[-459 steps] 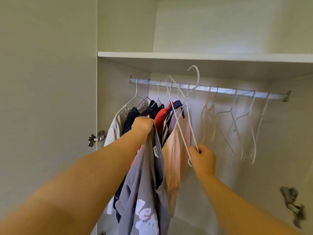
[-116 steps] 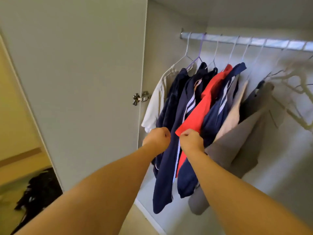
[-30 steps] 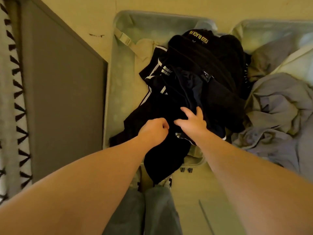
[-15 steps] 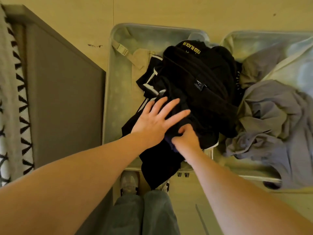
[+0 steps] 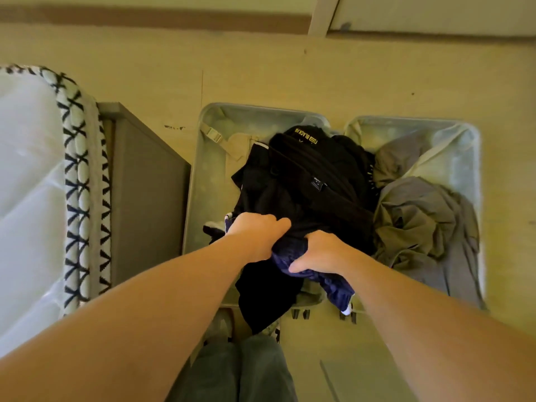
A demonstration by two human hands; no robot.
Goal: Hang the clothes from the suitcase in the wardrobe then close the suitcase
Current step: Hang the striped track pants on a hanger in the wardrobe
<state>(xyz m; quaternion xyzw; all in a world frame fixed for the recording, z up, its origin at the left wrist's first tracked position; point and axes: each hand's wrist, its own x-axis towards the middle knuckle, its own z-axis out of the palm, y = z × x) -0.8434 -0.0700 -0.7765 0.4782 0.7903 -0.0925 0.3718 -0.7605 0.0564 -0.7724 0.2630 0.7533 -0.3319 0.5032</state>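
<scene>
Both hands (image 5: 285, 246) around navy garment (image 5: 293, 256)

Bare suitcase (image 5: 203, 181) lining lies left of heaped black clothes (image 5: 307, 181).

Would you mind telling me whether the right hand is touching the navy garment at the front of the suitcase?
Touching. The head view shows the right hand closed around a bunched fold of the navy garment, with fabric emerging beneath the fingers.

Warm yellowish indoor light, fairly dim, soft shadows, black clothes pile (image 5: 307, 184) nearly featureless in shade, mattress (image 5: 26, 184) washed pale at left, perhaps overexposed, wide-angle bending at edges, forearms slightly soft, mild overall blur.
</scene>
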